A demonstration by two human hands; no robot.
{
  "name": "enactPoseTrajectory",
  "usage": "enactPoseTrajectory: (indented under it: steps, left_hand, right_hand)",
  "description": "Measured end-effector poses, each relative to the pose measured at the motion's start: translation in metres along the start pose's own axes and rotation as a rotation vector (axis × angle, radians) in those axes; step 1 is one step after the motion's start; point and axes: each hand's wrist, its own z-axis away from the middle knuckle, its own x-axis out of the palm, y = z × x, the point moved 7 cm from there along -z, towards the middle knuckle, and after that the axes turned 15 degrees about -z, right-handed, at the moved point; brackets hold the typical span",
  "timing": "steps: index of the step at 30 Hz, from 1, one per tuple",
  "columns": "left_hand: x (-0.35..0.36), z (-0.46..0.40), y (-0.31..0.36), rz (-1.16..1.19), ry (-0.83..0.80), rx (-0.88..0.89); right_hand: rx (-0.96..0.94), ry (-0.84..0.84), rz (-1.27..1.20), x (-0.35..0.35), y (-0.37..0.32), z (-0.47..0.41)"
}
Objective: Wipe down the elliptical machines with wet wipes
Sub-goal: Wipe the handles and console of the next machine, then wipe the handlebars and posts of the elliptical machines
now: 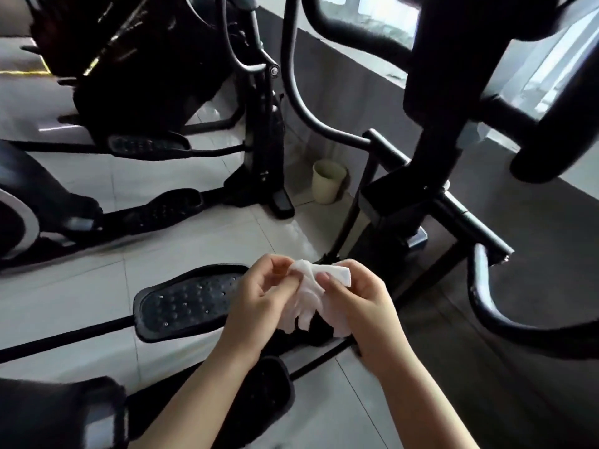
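A crumpled white wet wipe (308,293) hangs between both hands, above the near elliptical machine. My left hand (259,299) pinches its left upper edge with curled fingers. My right hand (353,296) grips its right side, thumb over the fabric. Below and left of the hands lies a black studded foot pedal (184,303) of the near elliptical. A second pedal (259,396) sits partly under my left forearm. The machine's black upright column (453,92) and curved handlebar (486,293) rise at the right.
A second black elliptical (162,76) stands at the back left, with its pedals (162,209) over pale floor tiles. A small beige bin (329,181) sits by the grey wall between the machines. Dark matting (518,384) covers the floor at the right.
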Motion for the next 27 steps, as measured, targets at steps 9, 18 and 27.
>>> enactPoseTrajectory:
  steps: [9,18,27]
  left_hand:
    - [0.147,0.042,0.001,-0.017,-0.768,0.066]
    - [0.282,0.131,0.017,-0.005,-1.119,0.131]
    - [0.395,0.149,0.033,0.176,-1.107,0.055]
  right_hand:
    - [-0.041,0.664,-0.046,-0.123,0.006,0.112]
    - [-0.272,1.198,0.004,-0.226,-0.014,0.229]
    - [-0.226,0.998,-0.186,-0.375,-0.039,0.194]
